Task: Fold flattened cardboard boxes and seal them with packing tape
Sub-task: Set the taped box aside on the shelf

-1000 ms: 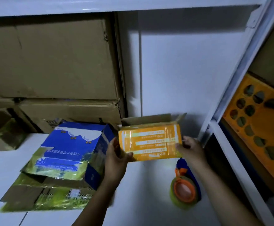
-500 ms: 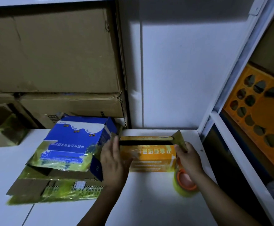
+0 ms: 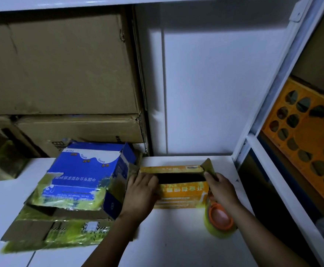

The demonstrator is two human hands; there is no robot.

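A small orange cardboard box (image 3: 182, 195) stands on the white tabletop (image 3: 167, 241) with its top open and dark inside. My left hand (image 3: 140, 193) lies over the box's left end, fingers pressing down its left flap. My right hand (image 3: 221, 189) grips the brown right end flap, which sticks up at the box's right corner. A roll of clear packing tape with an orange core (image 3: 219, 220) lies on the table just under my right wrist.
A blue and green box (image 3: 84, 178) lies to the left on flattened green cardboard (image 3: 51, 234). Large brown cartons (image 3: 61, 74) are stacked behind. A white shelf frame (image 3: 253, 143) borders the right, with an orange perforated crate (image 3: 309, 135) beyond it.
The orange box came down from mid-air onto the table and was turned so its open top faces up. Both hands moved from its sides to its end flaps.
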